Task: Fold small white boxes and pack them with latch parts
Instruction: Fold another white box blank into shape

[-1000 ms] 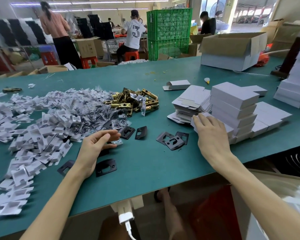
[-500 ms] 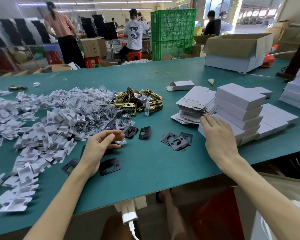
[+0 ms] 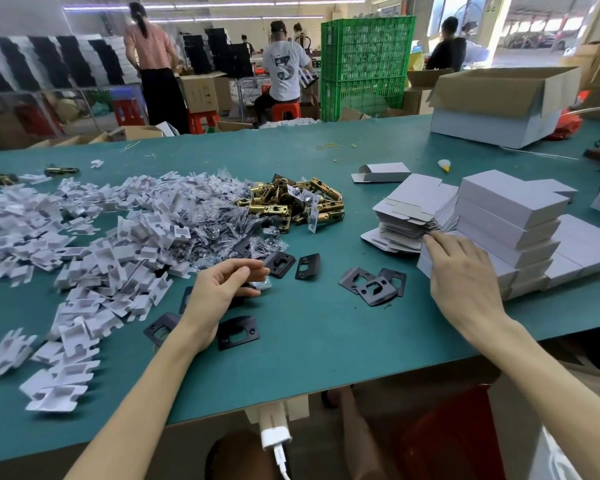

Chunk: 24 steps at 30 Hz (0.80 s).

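My right hand lies flat with straight fingers on the low front of a stack of folded white boxes. Its fingertips touch the edge of a pile of flat box blanks. My left hand hovers palm-up with loosely curled fingers just above the green table, over a small clear bag and a dark plate; I see nothing gripped in it. Black strike plates lie between my hands, and another sits by my left wrist. Brass latches are heaped further back.
White cardboard inserts and bagged screws cover the left of the table. One folded box lies behind the blanks. An open carton stands at the back right. A white charger hangs at the near edge. People work beyond.
The view has shifted a little. Both hands stay almost where they were, the right one still on the boxes and the left one still over the bag.
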### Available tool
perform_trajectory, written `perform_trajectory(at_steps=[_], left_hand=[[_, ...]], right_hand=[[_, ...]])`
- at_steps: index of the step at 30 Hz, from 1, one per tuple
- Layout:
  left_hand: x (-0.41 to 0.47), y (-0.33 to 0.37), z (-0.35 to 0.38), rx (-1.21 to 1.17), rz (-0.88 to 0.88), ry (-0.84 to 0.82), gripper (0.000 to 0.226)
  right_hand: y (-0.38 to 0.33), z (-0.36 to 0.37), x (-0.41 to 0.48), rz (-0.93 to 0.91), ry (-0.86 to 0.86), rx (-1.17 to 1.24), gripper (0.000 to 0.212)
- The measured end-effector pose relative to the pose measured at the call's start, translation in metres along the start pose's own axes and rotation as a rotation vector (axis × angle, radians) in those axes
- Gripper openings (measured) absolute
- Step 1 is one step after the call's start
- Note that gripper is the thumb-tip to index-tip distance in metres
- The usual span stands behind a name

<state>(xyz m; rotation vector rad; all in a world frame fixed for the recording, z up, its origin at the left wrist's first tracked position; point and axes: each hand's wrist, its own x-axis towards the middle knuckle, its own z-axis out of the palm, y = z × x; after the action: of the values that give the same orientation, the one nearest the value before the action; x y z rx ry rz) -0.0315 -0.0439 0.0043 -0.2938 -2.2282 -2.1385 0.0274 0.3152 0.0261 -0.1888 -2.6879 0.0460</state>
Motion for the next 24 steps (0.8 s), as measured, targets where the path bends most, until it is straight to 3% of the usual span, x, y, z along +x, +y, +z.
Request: perform_trajectory(at_steps=[4, 9, 13, 18, 24], left_hand=[[0.0, 0.0, 0.001, 0.004, -0.002, 0.006, 0.024], [0.001, 0.0, 0.0, -0.016, -0.005, 0.014, 0.025], [0.0, 0.001, 0.0, -0.035, -0.009, 0.026, 0.025], [-0.001, 0.001, -0.001, -0.044, -0.011, 0.022, 0.025], [-0.003, -0.001, 0.001, -0.039, -0.003, 0.008, 0.025]], right_hand=[[-0.018, -0.001, 0.004, -0.014, 0.052, -0.002, 0.043], [-0.049, 0.006, 0.041, -0.132, 0.067, 0.009, 0.049], [-0.058, 0.015, 0.09, -0.04, -0.041, -0.126, 0.067], [-0.052, 0.022, 0.114, 0.12, -0.241, -0.199, 0.07], [-0.041, 0.019, 0.09, -0.033, -0.138, -0.298, 0.035]])
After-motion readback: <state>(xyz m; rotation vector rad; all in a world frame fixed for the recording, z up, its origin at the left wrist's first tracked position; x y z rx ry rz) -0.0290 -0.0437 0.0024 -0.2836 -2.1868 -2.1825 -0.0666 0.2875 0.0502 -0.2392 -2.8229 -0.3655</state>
